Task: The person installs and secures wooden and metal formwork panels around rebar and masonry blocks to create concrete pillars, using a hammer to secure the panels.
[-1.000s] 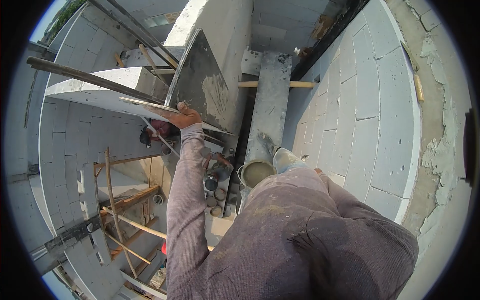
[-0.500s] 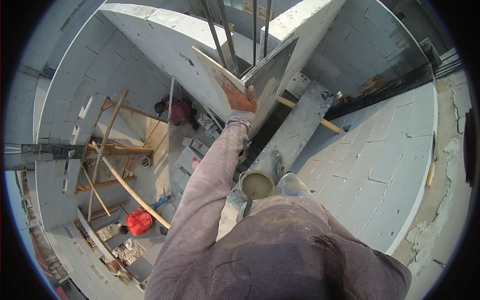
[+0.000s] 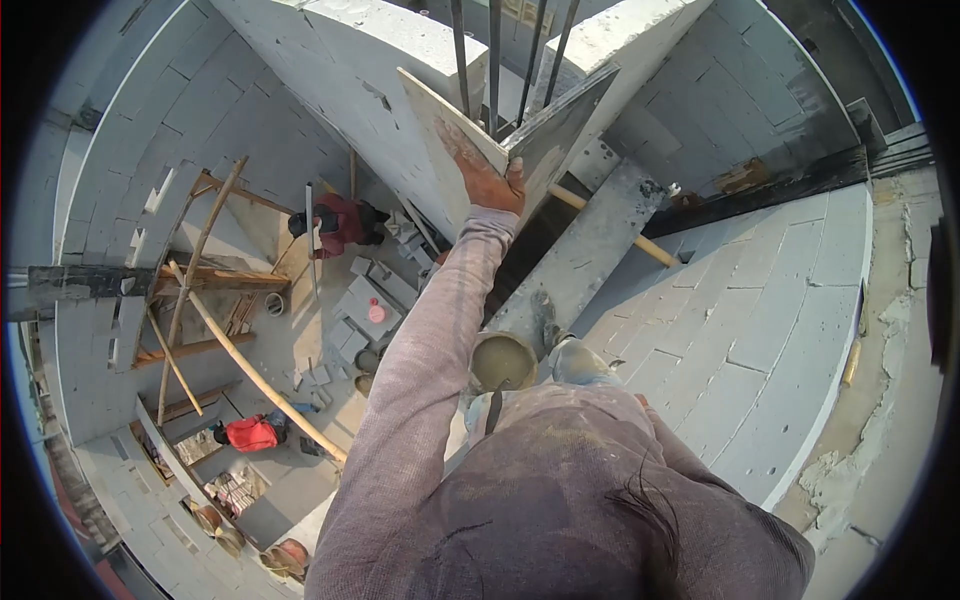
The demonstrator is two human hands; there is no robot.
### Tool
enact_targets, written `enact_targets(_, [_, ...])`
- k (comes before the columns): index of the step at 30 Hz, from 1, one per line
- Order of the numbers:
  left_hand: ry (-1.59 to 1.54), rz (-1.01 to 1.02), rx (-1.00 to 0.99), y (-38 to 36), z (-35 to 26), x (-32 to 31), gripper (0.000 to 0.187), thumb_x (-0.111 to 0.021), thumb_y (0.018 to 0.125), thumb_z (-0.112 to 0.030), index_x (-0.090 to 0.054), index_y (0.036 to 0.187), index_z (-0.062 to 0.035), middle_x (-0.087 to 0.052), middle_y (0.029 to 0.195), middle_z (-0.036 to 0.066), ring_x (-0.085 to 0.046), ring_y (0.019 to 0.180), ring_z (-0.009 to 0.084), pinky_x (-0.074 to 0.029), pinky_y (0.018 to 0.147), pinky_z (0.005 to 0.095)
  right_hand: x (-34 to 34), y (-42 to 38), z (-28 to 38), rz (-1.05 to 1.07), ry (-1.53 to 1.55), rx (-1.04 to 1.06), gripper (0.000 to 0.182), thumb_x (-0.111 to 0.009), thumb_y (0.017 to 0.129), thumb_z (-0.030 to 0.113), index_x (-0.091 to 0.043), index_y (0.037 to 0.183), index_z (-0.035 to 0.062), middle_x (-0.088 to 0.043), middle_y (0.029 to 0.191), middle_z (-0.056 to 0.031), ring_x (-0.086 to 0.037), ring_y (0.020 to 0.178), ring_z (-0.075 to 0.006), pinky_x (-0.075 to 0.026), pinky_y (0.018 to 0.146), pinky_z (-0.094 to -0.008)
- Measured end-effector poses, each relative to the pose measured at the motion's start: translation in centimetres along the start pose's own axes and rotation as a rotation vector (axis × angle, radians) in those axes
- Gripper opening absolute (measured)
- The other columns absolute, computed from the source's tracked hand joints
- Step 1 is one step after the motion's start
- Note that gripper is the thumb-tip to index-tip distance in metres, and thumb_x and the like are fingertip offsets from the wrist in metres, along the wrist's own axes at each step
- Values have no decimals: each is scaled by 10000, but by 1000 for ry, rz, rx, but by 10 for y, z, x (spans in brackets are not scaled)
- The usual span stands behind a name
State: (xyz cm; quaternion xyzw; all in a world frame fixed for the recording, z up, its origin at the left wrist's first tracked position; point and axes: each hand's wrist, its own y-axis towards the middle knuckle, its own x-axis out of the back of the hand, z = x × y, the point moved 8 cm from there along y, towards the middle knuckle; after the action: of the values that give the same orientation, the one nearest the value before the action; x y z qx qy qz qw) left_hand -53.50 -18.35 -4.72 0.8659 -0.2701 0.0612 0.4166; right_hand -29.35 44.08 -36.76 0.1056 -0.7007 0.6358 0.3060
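Observation:
My left hand [image 3: 492,188] grips the corner where two thin boards meet. Its fingers lie along the light left board [image 3: 450,122], and the thumb is on the edge by the darker right board [image 3: 565,128]. The boards form a V at the gap between two wall ends, around upright steel bars [image 3: 494,65]. Of my right hand [image 3: 643,402] only a sliver shows beside my hip; the fingers are hidden. A bucket of wet grey mortar [image 3: 503,363] stands by my legs.
A mortar-stained plank [image 3: 585,240] rests on a bamboo pole [image 3: 655,250] below me. Block walls [image 3: 740,300] curve around. Down on the left are a person in dark red [image 3: 345,222], a person in red [image 3: 252,433], wooden scaffolding [image 3: 215,275] and stacked blocks [image 3: 365,305].
My view has shifted, and the boards with my left hand sit slightly higher and further right in it. The person in dark red below has turned, with a long straight bar now beside them.

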Motion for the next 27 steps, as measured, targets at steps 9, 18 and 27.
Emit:
enact_targets(9, [29, -43, -19, -1, -3, 0, 939, -415, 1016, -582, -103, 1550, 124, -169, 1574, 408, -193, 1474, 563, -207, 1212, 567, -20, -10, 8, 7, 122, -138, 566, -757, 772, 454, -735, 1037, -46, -710, 1055, -294, -690, 1053, -424, -549, 901, -452])
enact_targets(18, [-25, -70, -65, 3, -16, 3, 941, -401, 1027, -567, -107, 1518, 180, -169, 1564, 423, -205, 1465, 565, -193, 1223, 547, -33, -18, -2, 21, 220, -228, 558, -758, 772, 452, -737, 1028, -43, -712, 1045, -292, -692, 1044, -425, -550, 897, -453])
enact_targets(27, [25, -57, -77, 2, -8, 0, 907, -353, 1044, -555, -138, 1504, 196, -185, 1569, 416, -194, 1481, 534, -170, 1234, 511, -32, -16, 10, 11, 240, -228, 551, -759, 771, 450, -739, 1020, -41, -714, 1036, -290, -694, 1036, -425, -551, 893, -454])
